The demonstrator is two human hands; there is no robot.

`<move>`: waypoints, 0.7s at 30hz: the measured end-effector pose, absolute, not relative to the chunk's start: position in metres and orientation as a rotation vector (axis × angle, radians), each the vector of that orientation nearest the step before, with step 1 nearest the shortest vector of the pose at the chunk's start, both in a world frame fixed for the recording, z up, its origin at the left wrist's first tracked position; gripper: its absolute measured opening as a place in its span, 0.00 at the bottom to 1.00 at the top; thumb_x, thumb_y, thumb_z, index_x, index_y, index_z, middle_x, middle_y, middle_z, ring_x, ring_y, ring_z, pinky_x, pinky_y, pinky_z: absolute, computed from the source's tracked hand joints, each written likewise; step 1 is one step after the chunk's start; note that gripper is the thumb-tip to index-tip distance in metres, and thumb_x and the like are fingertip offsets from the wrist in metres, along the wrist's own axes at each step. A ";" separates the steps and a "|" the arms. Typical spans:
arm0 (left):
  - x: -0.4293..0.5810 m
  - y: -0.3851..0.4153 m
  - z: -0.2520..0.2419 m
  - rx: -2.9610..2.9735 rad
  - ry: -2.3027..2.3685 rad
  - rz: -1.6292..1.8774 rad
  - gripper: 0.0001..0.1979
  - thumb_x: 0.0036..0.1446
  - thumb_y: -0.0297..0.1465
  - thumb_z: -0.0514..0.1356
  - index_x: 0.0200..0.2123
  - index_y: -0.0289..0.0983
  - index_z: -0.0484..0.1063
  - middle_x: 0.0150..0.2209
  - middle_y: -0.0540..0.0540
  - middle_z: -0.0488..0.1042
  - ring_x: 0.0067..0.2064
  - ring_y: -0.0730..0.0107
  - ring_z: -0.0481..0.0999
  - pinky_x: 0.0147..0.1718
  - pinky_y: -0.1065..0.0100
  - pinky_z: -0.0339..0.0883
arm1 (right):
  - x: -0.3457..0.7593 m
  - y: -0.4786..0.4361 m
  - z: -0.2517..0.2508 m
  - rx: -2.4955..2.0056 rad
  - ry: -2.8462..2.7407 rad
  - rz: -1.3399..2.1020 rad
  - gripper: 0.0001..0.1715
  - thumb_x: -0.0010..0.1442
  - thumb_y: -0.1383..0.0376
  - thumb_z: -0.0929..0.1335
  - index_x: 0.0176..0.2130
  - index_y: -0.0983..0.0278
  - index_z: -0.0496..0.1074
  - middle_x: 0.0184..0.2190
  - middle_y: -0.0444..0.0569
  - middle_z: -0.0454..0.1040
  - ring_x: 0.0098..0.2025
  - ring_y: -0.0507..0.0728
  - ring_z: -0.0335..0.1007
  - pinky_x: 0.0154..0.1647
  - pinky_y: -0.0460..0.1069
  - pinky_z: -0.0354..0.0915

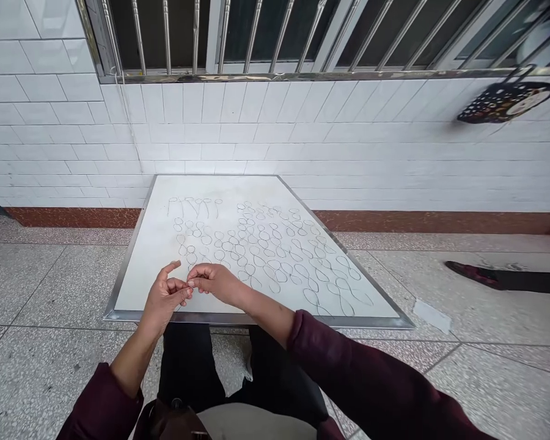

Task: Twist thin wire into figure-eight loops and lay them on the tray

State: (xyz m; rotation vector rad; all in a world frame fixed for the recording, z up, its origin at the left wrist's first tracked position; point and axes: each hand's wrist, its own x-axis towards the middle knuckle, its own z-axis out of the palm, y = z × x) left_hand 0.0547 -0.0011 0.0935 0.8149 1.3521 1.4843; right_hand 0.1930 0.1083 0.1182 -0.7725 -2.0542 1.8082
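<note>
My left hand (165, 296) is over the front left of a white board with a metal frame (256, 319). Its thumb and fingers are pinched together, with one finger raised. My right hand (215, 283) meets it from the right, thumb and fingertips pinched too. Whatever lies between the fingertips is too fine to make out. Around and beyond both hands, thin dark wire-like loops (275, 267) are spread on the board, many twisted into figure-eights. At the far left of the board lies a row of longer pieces with looped heads (195, 208).
A white tiled wall (256, 134) rises behind the board, below a barred window (266, 36). A dark patterned bag (508, 101) hangs at right. Another person's shoe and leg (476, 276) show on the right, near a white scrap (432, 315) on the floor.
</note>
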 end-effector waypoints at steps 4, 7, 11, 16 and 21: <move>0.055 -0.009 0.094 0.831 1.359 1.457 0.42 0.47 0.37 0.71 0.63 0.36 0.59 0.28 0.51 0.75 0.31 0.67 0.75 0.29 0.69 0.65 | 0.195 0.107 0.125 -0.802 -2.142 1.844 0.08 0.55 0.59 0.71 0.32 0.62 0.74 0.28 0.42 0.73 0.29 0.51 0.65 0.32 0.48 0.62; 0.057 -0.011 0.093 0.811 1.349 1.462 0.42 0.47 0.38 0.71 0.62 0.36 0.59 0.27 0.52 0.74 0.30 0.69 0.74 0.29 0.69 0.65 | 0.197 0.106 0.129 -0.813 -2.178 1.865 0.07 0.55 0.60 0.71 0.32 0.62 0.74 0.28 0.43 0.74 0.31 0.52 0.67 0.33 0.48 0.62; 0.061 -0.013 0.093 0.807 1.309 1.413 0.42 0.48 0.40 0.71 0.63 0.37 0.59 0.29 0.50 0.76 0.31 0.69 0.75 0.32 0.69 0.66 | 0.199 0.105 0.130 -0.791 -2.223 1.810 0.04 0.58 0.63 0.69 0.33 0.62 0.73 0.27 0.41 0.72 0.30 0.51 0.68 0.32 0.47 0.62; 0.063 -0.016 0.088 0.782 1.282 1.394 0.43 0.50 0.41 0.69 0.65 0.39 0.56 0.31 0.49 0.78 0.30 0.70 0.75 0.31 0.69 0.68 | 0.200 0.105 0.128 -0.771 -2.231 1.760 0.04 0.60 0.64 0.67 0.33 0.61 0.71 0.26 0.40 0.71 0.29 0.51 0.69 0.31 0.47 0.62; 0.065 -0.019 0.081 0.739 1.303 1.388 0.42 0.50 0.42 0.69 0.65 0.39 0.58 0.30 0.49 0.78 0.29 0.69 0.76 0.30 0.68 0.70 | 0.200 0.105 0.124 -0.736 -2.171 1.853 0.01 0.56 0.67 0.69 0.33 0.62 0.72 0.26 0.40 0.71 0.30 0.51 0.68 0.32 0.47 0.63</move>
